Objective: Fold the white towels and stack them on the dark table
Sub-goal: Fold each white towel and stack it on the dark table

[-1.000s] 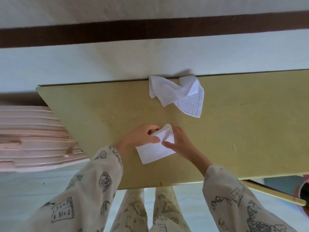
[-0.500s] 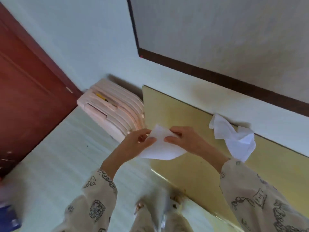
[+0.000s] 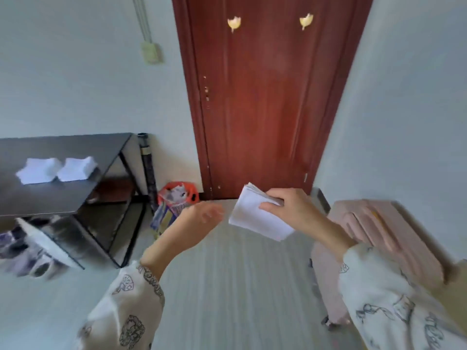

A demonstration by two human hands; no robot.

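**Folded towel in hand, dark table off to the left**

Nearest the camera, two patterned sleeves reach forward over a pale striped floor. The right hand point(image 3: 290, 208) pinches a folded towel point(image 3: 257, 218), thumb on the near face and fingers curled behind. The towel is a flat white rectangle held in the air, its long axis slanting from upper left down to lower right. The left hand point(image 3: 202, 215) hangs just left of the towel, apart from it, fingers loosely spread and holding nothing; it is blurred.

Farther off, and well to the left of both hands, stands the dark table point(image 3: 63, 198). Two stacks point(image 3: 56, 169) of folded white towels sit side by side on its top, touching or nearly so. The left hand is the nearer one to the table, but the towel is in the right, so the carry probably runs leftward across the body.

Beyond, a red-brown door point(image 3: 265, 97) fills the far wall. A pink case point(image 3: 379, 236) stands at the right.
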